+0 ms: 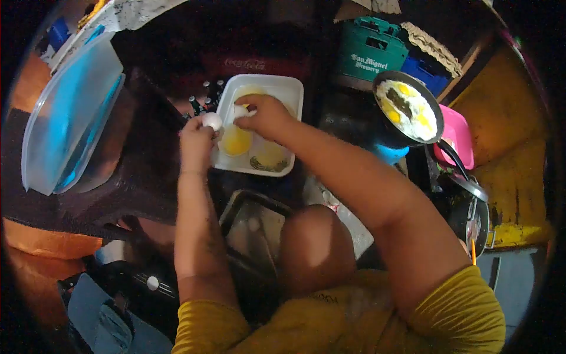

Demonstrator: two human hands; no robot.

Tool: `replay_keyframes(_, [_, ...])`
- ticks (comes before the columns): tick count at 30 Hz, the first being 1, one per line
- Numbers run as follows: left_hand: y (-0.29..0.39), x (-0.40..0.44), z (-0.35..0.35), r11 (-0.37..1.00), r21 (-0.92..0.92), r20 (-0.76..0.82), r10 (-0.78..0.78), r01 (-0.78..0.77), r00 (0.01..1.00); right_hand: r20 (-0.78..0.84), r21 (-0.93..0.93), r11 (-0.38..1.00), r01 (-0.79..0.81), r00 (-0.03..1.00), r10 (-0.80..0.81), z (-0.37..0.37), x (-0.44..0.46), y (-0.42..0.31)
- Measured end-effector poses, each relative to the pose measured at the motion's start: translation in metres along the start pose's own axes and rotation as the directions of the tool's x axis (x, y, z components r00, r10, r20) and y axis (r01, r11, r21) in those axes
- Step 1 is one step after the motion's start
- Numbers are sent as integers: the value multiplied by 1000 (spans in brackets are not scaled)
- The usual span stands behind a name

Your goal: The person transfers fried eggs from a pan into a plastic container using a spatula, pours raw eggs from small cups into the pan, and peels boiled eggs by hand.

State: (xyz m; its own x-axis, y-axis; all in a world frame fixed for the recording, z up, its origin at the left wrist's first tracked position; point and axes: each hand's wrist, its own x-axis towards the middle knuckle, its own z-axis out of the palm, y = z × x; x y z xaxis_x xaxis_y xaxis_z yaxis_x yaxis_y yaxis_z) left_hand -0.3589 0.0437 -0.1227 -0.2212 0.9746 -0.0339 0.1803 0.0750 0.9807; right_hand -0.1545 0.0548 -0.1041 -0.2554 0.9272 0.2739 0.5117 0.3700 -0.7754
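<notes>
My left hand (196, 138) is closed round a white eggshell piece (211, 121) at the left rim of a white tray (298, 97). Over the tray, my right hand (265, 115) pinches another pale eggshell piece (240, 111) between thumb and fingers. Just below both hands, yellow egg (237, 141) lies in what looks like a small clear bowl in the tray. Another round clear dish (268, 156) with a dark patterned edge sits at the tray's lower right. More yellow shows behind my right hand, partly hidden.
To the right, a black frying pan (437, 133) holds several eggs with yellow yolks. Beyond it stand a green crate (372, 53) and a pink basin (460, 133). Several dark bottles (206, 100) are left of the tray. A clear plastic container (71, 118) leans at far left.
</notes>
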Motion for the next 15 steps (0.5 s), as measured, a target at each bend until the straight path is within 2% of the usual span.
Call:
replay_keyframes(1, [6,-5,0,989,-140,74,-27,37,997,122,349,904,-245,969,216,-11,-5,-7])
replay_keyframes(2, [13,-11,0,958,-274,148,-42,82,988,121,349,901,-257,966,228,-26,-15,-12])
replay_keyframes(4, [32,-30,7,958,-267,216,-46,104,975,279,438,804,-403,911,304,-67,-42,-26])
replay_keyframes(5, [39,-40,14,958,-262,277,-44,119,960,286,372,826,-423,899,332,-81,-56,-27])
replay_keyframes(6, [44,-48,23,957,-262,280,-46,122,959,306,295,875,-385,905,295,-94,-69,-13])
replay_keyframes(7, [48,-56,33,971,-212,367,-21,106,930,329,217,915,-339,908,259,-105,-83,2])
replay_keyframes(9, [57,-75,53,983,-159,510,-2,96,860,373,142,924,-355,884,282,-127,-113,12])
replay_keyframes(10, [60,-83,65,983,-160,513,2,94,858,368,141,924,-354,885,283,-132,-127,18])
replay_keyframes(12, [63,-99,92,999,18,622,-33,28,783,278,-124,910,-396,866,415,-135,-152,38])
replay_keyframes(13, [66,-111,109,1000,19,631,-24,16,776,263,-122,909,-398,870,416,-137,-167,50])
replay_keyframes(15, [61,-122,130,944,291,677,-89,-154,731,207,-382,882,-275,905,372,-134,-181,67])
